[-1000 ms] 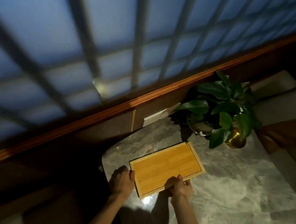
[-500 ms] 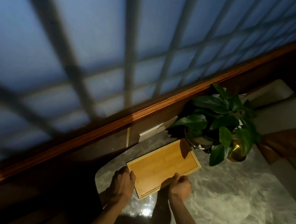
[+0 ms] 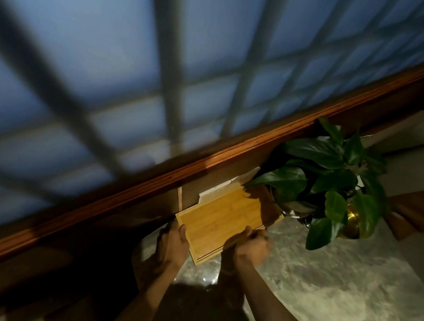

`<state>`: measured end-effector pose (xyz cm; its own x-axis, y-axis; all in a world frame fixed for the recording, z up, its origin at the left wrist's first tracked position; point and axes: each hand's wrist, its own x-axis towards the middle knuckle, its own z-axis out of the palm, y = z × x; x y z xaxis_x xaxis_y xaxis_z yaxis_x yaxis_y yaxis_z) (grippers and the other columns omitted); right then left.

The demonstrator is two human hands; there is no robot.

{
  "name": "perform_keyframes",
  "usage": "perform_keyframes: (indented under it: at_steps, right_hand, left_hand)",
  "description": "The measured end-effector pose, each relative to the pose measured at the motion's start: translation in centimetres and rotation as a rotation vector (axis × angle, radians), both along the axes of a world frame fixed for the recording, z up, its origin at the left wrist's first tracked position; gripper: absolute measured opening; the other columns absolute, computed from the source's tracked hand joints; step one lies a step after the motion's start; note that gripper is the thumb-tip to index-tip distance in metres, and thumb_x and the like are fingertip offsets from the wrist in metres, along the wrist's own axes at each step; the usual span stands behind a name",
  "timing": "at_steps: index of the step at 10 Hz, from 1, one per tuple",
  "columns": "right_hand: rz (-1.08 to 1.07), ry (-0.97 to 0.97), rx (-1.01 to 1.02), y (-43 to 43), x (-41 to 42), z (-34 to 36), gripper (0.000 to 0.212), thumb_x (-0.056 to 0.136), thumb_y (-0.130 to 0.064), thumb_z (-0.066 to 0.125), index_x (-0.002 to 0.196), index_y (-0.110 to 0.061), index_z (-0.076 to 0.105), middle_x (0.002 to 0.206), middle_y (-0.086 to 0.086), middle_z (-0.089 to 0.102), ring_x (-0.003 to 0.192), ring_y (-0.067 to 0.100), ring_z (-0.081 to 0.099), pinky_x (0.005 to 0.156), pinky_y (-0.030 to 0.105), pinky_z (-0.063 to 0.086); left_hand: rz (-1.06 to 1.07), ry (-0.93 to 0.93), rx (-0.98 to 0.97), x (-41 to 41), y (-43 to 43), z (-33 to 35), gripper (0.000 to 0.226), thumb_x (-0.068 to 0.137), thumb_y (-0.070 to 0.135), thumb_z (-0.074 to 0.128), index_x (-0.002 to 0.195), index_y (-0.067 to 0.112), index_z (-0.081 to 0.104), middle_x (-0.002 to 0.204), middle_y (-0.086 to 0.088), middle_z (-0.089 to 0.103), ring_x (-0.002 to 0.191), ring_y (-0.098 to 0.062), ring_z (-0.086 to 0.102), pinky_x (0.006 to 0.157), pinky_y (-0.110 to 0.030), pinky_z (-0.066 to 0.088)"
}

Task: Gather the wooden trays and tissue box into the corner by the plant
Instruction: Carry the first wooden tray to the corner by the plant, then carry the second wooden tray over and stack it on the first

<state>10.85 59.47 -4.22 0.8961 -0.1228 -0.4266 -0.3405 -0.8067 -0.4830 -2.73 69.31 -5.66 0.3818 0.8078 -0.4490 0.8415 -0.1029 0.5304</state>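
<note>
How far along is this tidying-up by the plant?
Partly done. One wooden tray lies on the marble table in the corner, its far end under the plant leaves. The left hand and right hand hold its near edges. No other tray or tissue box shows in view, so those seem left.

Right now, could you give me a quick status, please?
Both hands, left hand and right hand, gripping wooden tray. Tray's far corner under plant leaves.
</note>
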Motion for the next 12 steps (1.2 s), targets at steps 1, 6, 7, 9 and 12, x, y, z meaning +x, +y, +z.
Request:
perform_keyframes:
  at_steps: [1,6,7,9,12]
  right_hand:
    - [0.011,-0.002,0.005,0.0,0.2,0.0,0.036,0.102,-0.025,0.049,0.119,0.004,0.063,0.129,0.022,0.056,0.115,0.037,0.059,0.101,0.042,0.045]
    - [0.482,0.323,0.049,-6.7,4.5,10.5,0.040,0.101,-0.026,0.049,0.133,-0.006,0.063,0.140,0.020,0.059,0.131,0.035,0.053,0.113,0.039,0.040]
    - [0.504,0.173,0.051,-11.2,4.0,14.7,0.042,0.099,-0.032,0.053,0.136,-0.013,0.061,0.146,0.016,0.053,0.137,0.033,0.047,0.116,0.039,0.036]
    - [0.341,0.002,0.216,-26.6,-0.4,20.8,0.045,0.092,-0.030,0.067,0.135,-0.017,0.062,0.143,0.006,0.057,0.139,0.021,0.045,0.117,0.032,0.030]
    - [-0.166,-0.117,0.203,-55.8,-12.7,24.5,0.045,0.095,-0.030,0.063,0.138,-0.015,0.059,0.146,0.007,0.054,0.139,0.022,0.046,0.116,0.035,0.033]
  left_hand:
    - [0.028,-0.004,-0.028,0.0,-0.1,-0.1,0.026,0.101,0.025,0.048,0.113,0.005,0.058,0.109,-0.019,0.068,0.105,-0.032,0.066,0.080,-0.036,0.049]
    - [-0.077,0.144,-0.189,-0.1,-0.2,7.3,0.046,0.090,0.028,0.051,0.133,0.011,0.052,0.128,-0.018,0.063,0.117,-0.037,0.061,0.100,-0.044,0.051]
    - [-0.246,0.197,-0.078,0.7,-2.9,11.9,0.038,0.089,0.030,0.049,0.121,0.011,0.057,0.119,-0.015,0.066,0.110,-0.036,0.064,0.095,-0.040,0.053]
    - [-0.778,0.081,-0.014,5.8,-15.1,18.6,0.032,0.090,0.017,0.049,0.118,0.010,0.061,0.123,-0.018,0.066,0.116,-0.036,0.062,0.096,-0.041,0.050]
    - [-1.224,-0.210,0.190,6.2,-41.0,24.0,0.032,0.096,0.020,0.039,0.122,0.014,0.057,0.123,-0.013,0.063,0.114,-0.032,0.060,0.098,-0.042,0.047]
